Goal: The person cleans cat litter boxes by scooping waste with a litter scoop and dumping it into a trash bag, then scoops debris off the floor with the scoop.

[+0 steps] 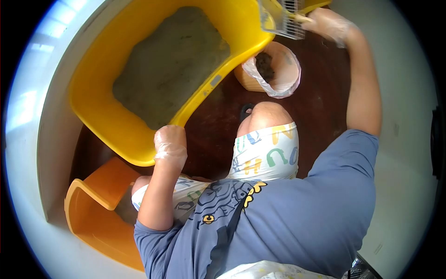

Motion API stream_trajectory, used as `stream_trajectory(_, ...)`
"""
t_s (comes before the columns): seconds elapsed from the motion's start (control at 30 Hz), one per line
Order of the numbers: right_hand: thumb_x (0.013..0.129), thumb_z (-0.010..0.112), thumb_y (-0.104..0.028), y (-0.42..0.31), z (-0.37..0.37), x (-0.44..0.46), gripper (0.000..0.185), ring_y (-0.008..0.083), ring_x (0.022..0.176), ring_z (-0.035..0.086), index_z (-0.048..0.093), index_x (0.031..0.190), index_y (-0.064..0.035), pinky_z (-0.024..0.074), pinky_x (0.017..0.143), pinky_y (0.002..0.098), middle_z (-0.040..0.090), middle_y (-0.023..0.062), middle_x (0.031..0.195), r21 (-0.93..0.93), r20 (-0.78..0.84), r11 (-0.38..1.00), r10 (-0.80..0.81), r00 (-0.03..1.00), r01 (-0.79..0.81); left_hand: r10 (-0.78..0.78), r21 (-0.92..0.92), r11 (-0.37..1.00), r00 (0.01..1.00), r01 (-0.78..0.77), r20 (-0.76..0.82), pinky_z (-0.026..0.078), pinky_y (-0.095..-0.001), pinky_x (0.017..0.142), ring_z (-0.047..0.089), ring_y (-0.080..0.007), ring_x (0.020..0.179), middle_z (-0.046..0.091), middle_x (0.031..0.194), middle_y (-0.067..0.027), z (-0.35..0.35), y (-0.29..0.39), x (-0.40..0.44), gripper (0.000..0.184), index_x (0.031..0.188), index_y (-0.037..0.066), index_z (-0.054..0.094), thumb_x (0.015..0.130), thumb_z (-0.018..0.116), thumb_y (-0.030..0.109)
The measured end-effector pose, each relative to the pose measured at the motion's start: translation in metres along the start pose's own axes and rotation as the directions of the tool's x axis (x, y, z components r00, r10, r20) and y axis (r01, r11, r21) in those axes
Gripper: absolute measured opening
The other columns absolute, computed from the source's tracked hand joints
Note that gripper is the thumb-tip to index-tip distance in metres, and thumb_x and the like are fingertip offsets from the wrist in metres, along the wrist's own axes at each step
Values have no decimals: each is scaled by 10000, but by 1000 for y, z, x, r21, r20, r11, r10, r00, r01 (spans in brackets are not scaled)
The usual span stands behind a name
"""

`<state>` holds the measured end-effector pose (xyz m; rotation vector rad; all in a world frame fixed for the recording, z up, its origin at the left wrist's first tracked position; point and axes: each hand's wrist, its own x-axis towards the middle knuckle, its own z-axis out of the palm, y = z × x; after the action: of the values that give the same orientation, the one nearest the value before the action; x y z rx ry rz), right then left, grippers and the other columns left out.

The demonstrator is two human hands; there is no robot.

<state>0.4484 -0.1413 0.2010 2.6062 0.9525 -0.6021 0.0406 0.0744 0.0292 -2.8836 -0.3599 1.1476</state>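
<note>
A large yellow litter box (95, 104) fills the upper left, with grey litter (172, 65) spread over its bottom. My left hand (170, 139), in a clear plastic glove, is closed around the box's near rim. At the upper right, my right hand (329, 24), gloved as well, grips the handle of a slotted litter scoop (287, 23). The scoop's head is by the box's right corner; whether it touches the rim I cannot tell. Below it stands a small peach-coloured bin (251, 81) lined with a plastic bag (281, 93), with dark clumps (264, 66) inside.
An orange plastic piece (93, 228) with a curved wall is at the lower left, beside my leg. My bent knee (267, 116) is close to the bin. Dark red floor (209, 144) shows between the box and my legs. Pale walls (399, 139) rise on both sides.
</note>
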Motion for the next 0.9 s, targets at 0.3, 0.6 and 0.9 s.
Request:
stream_trajectory(0.3,1019,536,-393,-185,193,168,397,172,505,510,628,904,-25,461,460,336,559,56,645,732,349,609,49,936,-305,-16,-18,1000,999,15,-29,599,-337,682,757,-237,837,765,884,-78,9,-6,4,120,902,119,797,820,710,111)
stream_trajectory(0.6,981,574,-362,-202,300,269,360,192,570,552,599,773,-69,461,545,339,588,74,645,793,494,360,92,865,-491,27,-29,999,998,-29,-53,591,-337,646,749,-238,772,749,809,-86,5,-9,2,94,837,120,789,784,714,101)
stream_trajectory(0.9,945,594,-425,-235,280,316,503,312,1257,612,692,1233,-25,488,999,362,643,183,1336,864,297,254,440,848,-435,22,2,1000,998,-22,-63,592,-351,646,741,-246,768,738,803,-100,3,-3,3,110,847,90,771,809,668,88)
